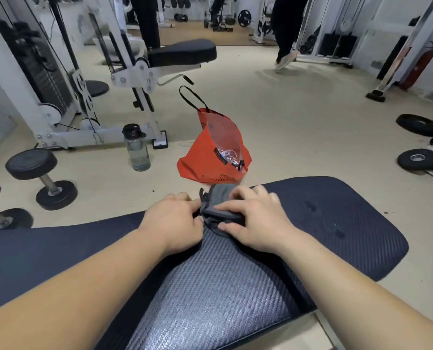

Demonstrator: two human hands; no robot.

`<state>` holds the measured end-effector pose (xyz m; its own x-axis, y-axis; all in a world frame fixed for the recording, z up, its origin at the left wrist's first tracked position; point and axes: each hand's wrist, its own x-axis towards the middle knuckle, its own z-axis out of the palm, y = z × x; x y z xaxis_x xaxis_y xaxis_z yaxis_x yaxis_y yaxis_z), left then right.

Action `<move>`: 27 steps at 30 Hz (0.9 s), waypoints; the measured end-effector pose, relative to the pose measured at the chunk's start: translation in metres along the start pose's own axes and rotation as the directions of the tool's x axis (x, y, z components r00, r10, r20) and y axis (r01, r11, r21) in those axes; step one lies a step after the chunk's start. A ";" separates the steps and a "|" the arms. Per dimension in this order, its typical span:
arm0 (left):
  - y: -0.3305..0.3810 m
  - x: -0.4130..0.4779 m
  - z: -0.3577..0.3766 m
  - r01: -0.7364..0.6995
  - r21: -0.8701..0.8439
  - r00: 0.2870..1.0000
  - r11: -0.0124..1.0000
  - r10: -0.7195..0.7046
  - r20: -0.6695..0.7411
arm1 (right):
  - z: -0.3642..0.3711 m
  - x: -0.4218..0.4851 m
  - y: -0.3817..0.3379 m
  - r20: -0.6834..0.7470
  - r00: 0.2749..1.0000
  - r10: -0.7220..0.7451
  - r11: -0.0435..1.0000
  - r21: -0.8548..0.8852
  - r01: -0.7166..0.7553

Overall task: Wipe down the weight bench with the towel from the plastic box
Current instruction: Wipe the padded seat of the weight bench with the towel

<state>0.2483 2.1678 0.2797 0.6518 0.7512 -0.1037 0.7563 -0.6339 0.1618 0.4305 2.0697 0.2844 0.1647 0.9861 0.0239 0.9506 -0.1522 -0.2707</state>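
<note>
The folded grey cloth towel (220, 198) is lying on the dark blue textured padded weight bench (336, 223), right at the bench's far long edge, about midway along the part in view. The bench is running left to right across the view, and its rounded right end is lying well to the right of the hands, with bare pad in between. To the left the pad is running on under the left forearm and out of the picture. More bare pad is lying between the towel and the near edge.

The left hand (175, 221) is pinching the towel's left side with curled fingers. The right hand (256, 223) is lying over the towel's right side, fingers curved across the top and thumb tucked in against its near side.

The bundle's visible part is running across the bench's short way, its far end reaching the far edge. Much of it is hidden under the hands.

On the beige floor just beyond that edge, a red fabric bag (210, 152) with black handles is standing open. A clear water bottle (137, 150) with a black cap is standing to its left.
</note>
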 end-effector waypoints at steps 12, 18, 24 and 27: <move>0.004 -0.001 0.008 0.046 -0.022 0.999 0.999 -0.046 0.013 | -0.005 -0.002 -0.001 0.010 0.998 0.065 0.998 0.000 -0.065; 0.006 -0.002 0.007 0.051 -0.039 0.998 0.998 -0.050 0.029 | -0.022 -0.009 0.046 -0.153 0.813 0.562 0.817 -0.055 -0.574; 0.010 0.003 0.002 0.052 0.031 0.998 0.998 -0.053 0.024 | -0.011 -0.015 0.010 0.015 0.998 0.065 0.998 -0.010 -0.065; 0.016 0.008 -0.005 0.071 0.074 0.996 0.995 -0.075 0.052 | -0.016 -0.015 0.027 0.020 0.997 0.076 0.994 0.072 -0.078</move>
<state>0.2654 2.1648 0.2860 0.5954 0.7860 -0.1665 0.8027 -0.5908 0.0813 0.4576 2.0500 0.2926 0.2315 0.9727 -0.0161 0.9136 -0.2230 -0.3401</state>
